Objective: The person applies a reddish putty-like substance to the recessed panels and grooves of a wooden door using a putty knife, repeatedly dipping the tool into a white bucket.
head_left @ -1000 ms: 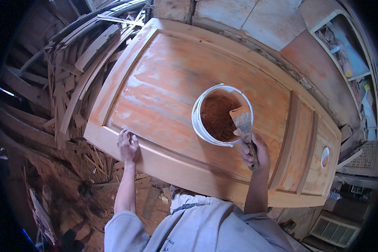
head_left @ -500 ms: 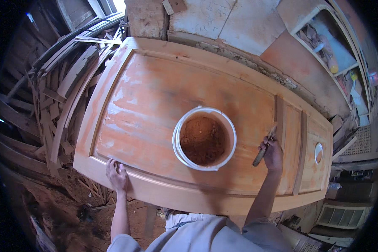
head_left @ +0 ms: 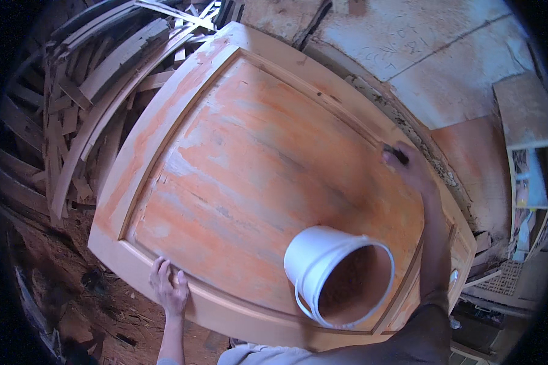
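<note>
A wooden panelled door lies flat before me, its large panel smeared with orange-brown and pale grey patches. My left hand rests on the door's near edge at the left, fingers spread and thumb apart, gripping nothing. Near the far frame of the panel, my right hand is closed round a wooden-handled tool. Only its dark handle end shows; the hand hides the rest. On the near right of the panel stands a white bucket with red-brown powder inside. Neither hand touches the bucket.
Scrap wood strips are heaped at the left. Red-brown dust and chips cover the floor. Beyond the door's far edge lie large pale slabs. A shelf unit with odds and ends stands at the far right.
My right hand has moved with the tool from beside the bucket to the far side of the panel. My view has shifted, so the bucket appears lower and farther right. My left hand stays at the edge.
</note>
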A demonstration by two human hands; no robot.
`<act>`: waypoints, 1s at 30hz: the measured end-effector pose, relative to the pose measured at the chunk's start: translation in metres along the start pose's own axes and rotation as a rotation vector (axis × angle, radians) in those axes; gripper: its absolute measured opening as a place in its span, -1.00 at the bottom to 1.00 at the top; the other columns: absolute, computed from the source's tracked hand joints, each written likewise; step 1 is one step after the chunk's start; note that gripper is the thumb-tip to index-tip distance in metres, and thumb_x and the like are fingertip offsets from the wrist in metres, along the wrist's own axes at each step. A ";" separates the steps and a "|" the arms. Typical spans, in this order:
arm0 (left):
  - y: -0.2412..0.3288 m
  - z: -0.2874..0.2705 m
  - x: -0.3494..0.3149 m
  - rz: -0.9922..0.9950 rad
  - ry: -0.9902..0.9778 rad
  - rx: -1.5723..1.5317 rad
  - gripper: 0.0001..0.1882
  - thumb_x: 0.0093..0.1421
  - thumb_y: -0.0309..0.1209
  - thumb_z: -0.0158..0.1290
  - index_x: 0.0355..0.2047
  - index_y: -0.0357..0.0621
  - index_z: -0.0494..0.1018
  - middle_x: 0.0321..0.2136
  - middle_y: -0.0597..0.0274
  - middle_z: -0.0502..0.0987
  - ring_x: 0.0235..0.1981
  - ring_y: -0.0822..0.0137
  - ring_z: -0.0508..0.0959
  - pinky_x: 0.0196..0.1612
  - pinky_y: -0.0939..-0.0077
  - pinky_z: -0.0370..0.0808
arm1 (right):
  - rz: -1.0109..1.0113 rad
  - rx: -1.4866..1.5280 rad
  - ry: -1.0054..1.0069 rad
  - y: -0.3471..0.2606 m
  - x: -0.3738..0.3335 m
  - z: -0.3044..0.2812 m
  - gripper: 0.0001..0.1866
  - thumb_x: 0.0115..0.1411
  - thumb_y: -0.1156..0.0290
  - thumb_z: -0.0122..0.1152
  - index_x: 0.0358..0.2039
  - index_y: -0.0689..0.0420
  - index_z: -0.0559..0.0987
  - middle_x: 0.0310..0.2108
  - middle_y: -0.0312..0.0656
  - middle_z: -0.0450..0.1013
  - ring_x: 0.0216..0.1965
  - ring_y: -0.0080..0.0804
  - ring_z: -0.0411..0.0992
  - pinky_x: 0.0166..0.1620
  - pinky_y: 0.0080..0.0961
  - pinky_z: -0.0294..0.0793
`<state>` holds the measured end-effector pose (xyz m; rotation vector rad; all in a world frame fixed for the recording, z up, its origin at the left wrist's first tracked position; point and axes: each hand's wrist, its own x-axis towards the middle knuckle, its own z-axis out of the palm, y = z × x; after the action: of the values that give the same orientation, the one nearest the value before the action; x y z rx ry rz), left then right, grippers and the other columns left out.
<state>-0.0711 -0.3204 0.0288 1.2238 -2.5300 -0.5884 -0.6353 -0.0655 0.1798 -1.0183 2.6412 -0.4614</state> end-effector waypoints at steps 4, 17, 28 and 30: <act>0.001 0.007 0.001 0.000 -0.045 -0.015 -0.54 0.17 -0.32 0.12 0.06 -0.24 0.39 0.12 -0.10 0.39 0.14 -0.08 0.38 0.18 0.04 0.26 | -0.197 -0.504 -0.048 -0.030 0.098 -0.004 -0.66 0.14 0.08 0.36 -0.43 0.11 0.58 -0.50 -0.17 0.51 -0.42 -0.21 0.46 -0.12 -0.14 0.35; 0.000 -0.005 -0.001 -0.003 -0.158 0.039 -0.45 0.20 -0.45 0.23 0.17 -0.30 0.34 0.25 -0.12 0.21 0.17 -0.02 0.38 0.06 0.22 0.53 | -0.564 -1.023 -0.064 -0.050 0.237 0.043 -0.69 0.06 0.09 0.38 -0.30 0.00 0.59 -0.47 -0.24 0.50 -0.16 -0.25 0.50 0.32 -0.01 0.08; -0.008 0.003 -0.007 -0.041 -0.134 -0.096 -0.50 0.23 -0.51 0.17 0.14 -0.42 0.32 0.22 -0.12 0.21 0.13 0.06 0.42 0.05 0.30 0.53 | -0.620 -1.032 -0.073 -0.054 0.244 0.057 -0.54 0.08 -0.07 0.32 -0.11 -0.08 0.62 -0.40 -0.16 0.57 -0.10 -0.25 0.53 0.32 0.03 0.10; -0.006 0.002 -0.006 -0.069 -0.110 -0.131 -0.53 0.24 -0.47 0.17 0.11 -0.40 0.36 0.19 -0.14 0.26 0.10 0.03 0.44 0.04 0.31 0.53 | -0.599 -1.042 -0.074 -0.054 0.245 0.059 -0.55 0.08 -0.08 0.32 -0.12 -0.08 0.62 -0.40 -0.16 0.57 -0.10 -0.25 0.53 0.33 0.03 0.09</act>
<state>-0.0641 -0.3186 0.0241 1.2680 -2.4997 -0.8454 -0.7570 -0.2824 0.1131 -2.0423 2.3935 0.9552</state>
